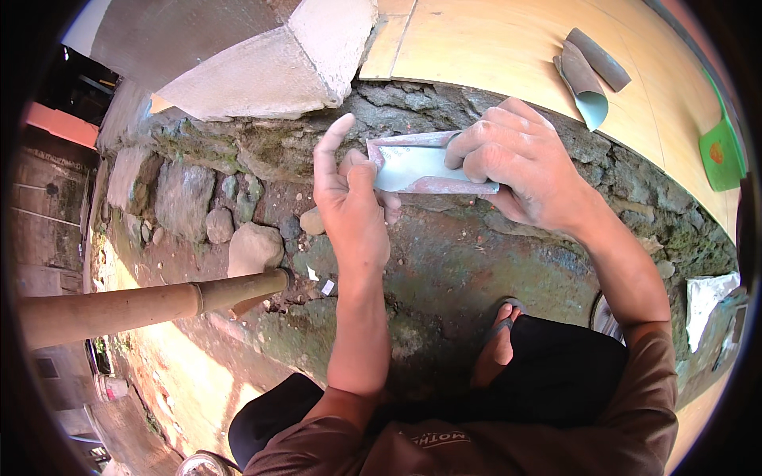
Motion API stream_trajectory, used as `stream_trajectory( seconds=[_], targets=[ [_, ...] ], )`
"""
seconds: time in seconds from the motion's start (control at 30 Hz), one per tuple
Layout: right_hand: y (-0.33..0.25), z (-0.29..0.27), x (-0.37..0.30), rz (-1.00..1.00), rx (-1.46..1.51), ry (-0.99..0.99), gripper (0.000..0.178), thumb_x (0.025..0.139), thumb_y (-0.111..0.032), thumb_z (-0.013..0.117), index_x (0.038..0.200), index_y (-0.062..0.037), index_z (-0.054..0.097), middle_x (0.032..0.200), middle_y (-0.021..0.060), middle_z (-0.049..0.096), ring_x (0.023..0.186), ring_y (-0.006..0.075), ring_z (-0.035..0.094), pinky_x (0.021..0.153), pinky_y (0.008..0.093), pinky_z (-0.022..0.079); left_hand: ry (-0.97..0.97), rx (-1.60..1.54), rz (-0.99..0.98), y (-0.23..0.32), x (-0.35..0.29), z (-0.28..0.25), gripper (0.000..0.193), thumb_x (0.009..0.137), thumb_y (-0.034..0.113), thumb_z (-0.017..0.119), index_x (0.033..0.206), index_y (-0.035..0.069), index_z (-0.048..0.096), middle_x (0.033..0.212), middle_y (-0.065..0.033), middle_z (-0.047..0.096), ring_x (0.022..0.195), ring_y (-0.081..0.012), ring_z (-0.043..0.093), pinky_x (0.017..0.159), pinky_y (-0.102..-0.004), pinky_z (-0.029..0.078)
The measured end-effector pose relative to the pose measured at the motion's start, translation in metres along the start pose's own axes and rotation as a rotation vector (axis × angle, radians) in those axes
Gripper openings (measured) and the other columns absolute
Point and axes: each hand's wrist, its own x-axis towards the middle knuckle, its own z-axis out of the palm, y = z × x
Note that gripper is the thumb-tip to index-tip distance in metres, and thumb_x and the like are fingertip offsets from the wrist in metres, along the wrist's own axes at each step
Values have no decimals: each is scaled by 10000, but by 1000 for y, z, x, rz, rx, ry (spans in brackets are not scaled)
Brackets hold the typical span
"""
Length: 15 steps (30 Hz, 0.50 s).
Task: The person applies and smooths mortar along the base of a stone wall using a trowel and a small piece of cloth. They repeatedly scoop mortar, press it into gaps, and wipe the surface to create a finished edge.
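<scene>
Between my hands is a small, shallow rectangular piece [413, 168], pale blue inside with worn grey-pink edges. My left hand [349, 178] grips its left end, the thumb lying against it and the index finger raised away. At the right end, the fingers of my right hand [516, 163] curl over the top and press onto its inner face, with the thumb side below. Whitish dust coats the fingers of both hands. What the right fingertips touch is partly hidden. The piece is held up in the air above the stone ledge.
Two curled sheets [583, 79], grey-brown outside and one pale blue-green inside, lie on the yellow tiled floor [476, 40]. A green plastic object [721, 155] is at the far right. A bamboo pole [159, 309] reaches in from the left, near several stones [255, 247].
</scene>
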Motion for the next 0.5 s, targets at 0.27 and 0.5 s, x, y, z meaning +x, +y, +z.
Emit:
stream_trajectory(
  seconds=[0.27, 0.5],
  targets=[
    [-15, 15, 2, 474, 685, 173, 271, 914, -129, 774, 929, -69, 510, 940, 58, 673, 881, 130, 599, 816, 306, 473, -241, 283, 442, 0, 15, -49, 202, 889, -26, 520, 916, -13, 720, 1006, -59, 648, 758, -104, 550, 705, -242, 446],
    [3, 22, 0, 699, 1018, 219, 327, 924, -214, 800, 998, -97, 504, 866, -32, 574, 776, 44, 519, 663, 245, 435, -471, 196, 484, 7, 24, -81, 257, 832, -96, 580, 1062, -4, 653, 1320, -141, 631, 1133, -198, 601, 998, -333, 450]
  ],
)
